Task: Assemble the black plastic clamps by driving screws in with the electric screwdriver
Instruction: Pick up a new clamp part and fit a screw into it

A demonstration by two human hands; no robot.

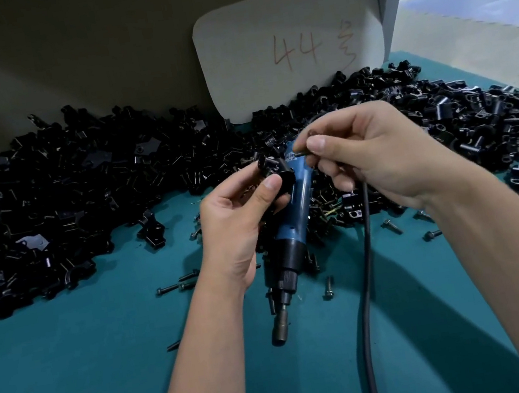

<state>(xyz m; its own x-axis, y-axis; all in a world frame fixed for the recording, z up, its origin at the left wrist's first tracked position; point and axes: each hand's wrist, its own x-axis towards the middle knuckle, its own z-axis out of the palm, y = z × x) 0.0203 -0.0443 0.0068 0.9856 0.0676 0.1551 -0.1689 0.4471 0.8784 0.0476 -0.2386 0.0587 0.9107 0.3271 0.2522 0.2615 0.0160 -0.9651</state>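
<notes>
Above the counter [76,378], the left hand [238,220] grips a clamp [276,173] between thumb and curled fingers [254,171], while the right hand [377,154] pinches a screw [300,153] just beside it, over the screwdriver [290,225] lying below.

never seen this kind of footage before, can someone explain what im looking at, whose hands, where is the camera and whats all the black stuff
There is one picture, from a camera worn on a person's head, looking down at their own two bare hands over a teal table. No robot is involved. The black heap is loose plastic clamp parts, with small screws scattered nearby. The left hand holds a black clamp. The right hand pinches a small screw in its fingers, close to the clamp. A blue electric screwdriver lies on the table below the hands, its black cable trailing toward the viewer. A card marked 44 stands behind.
</notes>
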